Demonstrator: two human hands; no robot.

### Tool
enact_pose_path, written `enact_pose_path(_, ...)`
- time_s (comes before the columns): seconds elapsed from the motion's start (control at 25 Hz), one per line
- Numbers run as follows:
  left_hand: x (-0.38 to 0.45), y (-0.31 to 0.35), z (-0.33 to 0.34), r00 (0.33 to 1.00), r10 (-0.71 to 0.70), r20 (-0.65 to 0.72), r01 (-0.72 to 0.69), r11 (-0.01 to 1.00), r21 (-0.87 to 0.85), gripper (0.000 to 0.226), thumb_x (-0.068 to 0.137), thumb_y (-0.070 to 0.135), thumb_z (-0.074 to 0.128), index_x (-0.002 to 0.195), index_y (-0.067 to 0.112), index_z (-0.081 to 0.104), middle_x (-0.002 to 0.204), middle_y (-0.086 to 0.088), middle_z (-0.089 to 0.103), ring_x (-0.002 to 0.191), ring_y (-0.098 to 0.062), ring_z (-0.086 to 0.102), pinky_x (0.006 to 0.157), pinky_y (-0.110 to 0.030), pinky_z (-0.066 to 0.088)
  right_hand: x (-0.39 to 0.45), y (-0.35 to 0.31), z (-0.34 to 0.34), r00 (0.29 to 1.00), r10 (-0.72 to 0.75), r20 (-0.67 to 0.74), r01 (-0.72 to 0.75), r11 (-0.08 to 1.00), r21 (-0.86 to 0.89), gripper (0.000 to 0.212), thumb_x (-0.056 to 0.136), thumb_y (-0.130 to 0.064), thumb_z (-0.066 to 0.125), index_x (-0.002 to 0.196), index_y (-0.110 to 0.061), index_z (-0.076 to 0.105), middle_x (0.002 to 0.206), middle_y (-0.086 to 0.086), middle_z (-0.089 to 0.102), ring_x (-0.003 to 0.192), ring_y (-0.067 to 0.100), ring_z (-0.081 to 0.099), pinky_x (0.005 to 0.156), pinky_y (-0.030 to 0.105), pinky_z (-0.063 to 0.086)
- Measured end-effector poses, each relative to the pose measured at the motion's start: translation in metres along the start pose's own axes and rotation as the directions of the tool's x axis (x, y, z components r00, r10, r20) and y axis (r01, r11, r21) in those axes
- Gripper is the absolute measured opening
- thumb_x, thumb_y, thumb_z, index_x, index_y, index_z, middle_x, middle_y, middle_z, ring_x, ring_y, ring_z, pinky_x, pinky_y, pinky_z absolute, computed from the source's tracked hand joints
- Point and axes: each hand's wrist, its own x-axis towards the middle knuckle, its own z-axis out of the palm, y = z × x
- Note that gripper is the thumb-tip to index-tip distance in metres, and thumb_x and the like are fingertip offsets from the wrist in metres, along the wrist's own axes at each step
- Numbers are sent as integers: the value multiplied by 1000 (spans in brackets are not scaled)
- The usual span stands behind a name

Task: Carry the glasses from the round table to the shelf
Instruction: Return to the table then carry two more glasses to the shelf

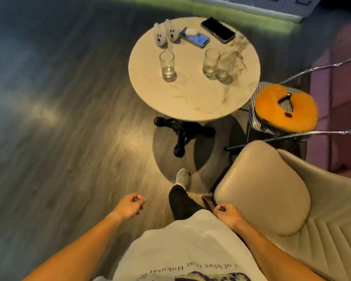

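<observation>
The round table (190, 98) is ahead of me at twelve o'clock. On it stand a lone glass (167, 64) at its nine o'clock and two glasses (210, 62) close together at three o'clock. My left hand (130, 205) and right hand (228, 214) hang loosely curled and hold nothing. No shelf is visible. I judge that nothing has been carried yet.

Rightmost glass (224, 66) smeared (motion blur), table base (182, 132) half hidden, armchair (272, 189) cropped right.

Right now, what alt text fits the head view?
Three clear glasses stand on the round table, with two phones and two ghost figures behind. The person's left hand and right hand hang loosely curled, empty.
</observation>
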Motion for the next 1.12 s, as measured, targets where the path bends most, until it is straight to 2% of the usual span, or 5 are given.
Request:
enact_pose_path(0.32, 86, 193, -87, 971, 236, 30, -238, 969, 65, 14, 98, 17, 55, 90, 6, 60, 74, -7, 58, 64, -15, 53, 61, -24, 44, 79, -165, -116, 982, -123, -144, 140, 984, 110, 16, 87, -22, 57, 74, -24, 66, 78, -2, 69, 81, 21, 65, 80, 38, 55)
enact_pose_path(0.64, 164, 339, -164, 880, 475, 10, -471, 868, 156, 9, 94, 23, 57, 91, 17, 64, 74, 4, 71, 66, -17, 71, 61, -30, 58, 115, -316, -208, 879, -214, -426, 321, 927, 196, 9, 92, -22, 59, 100, -26, 56, 71, 8, 63, 74, 26, 64, 73, 41, 53)
enact_pose_path(0.84, 201, 369, -196, 874, 472, 115, -484, 830, 277, 10, 97, 26, 53, 91, 26, 61, 79, 7, 70, 70, -10, 70, 61, -21, 53, 129, -378, -236, 789, -254, -559, 374, 921, 110, 49, 88, -21, 61, 129, -40, 43, 97, 5, 66, 86, 26, 64, 74, 41, 56)
enact_pose_path(0.96, 215, 372, -204, 873, 472, 122, -487, 827, 281, 10, 97, 26, 52, 93, 27, 61, 83, 4, 71, 72, -12, 70, 69, -28, 59, 144, -399, -243, 824, -245, -511, 332, 940, 84, 55, 86, -16, 61, 135, -37, 44, 121, 6, 64, 107, 29, 62, 88, 44, 55)
enact_pose_path(1.12, 220, 371, -212, 834, 550, -55, -514, 808, 289, 11, 94, 37, 55, 105, 34, 53, 90, 7, 69, 75, -11, 68, 73, -38, 60, 165, -407, -244, 877, -189, -441, 210, 978, -2, 54, 89, -20, 57, 140, -32, 45, 125, 6, 64, 111, 31, 61, 88, 39, 54)
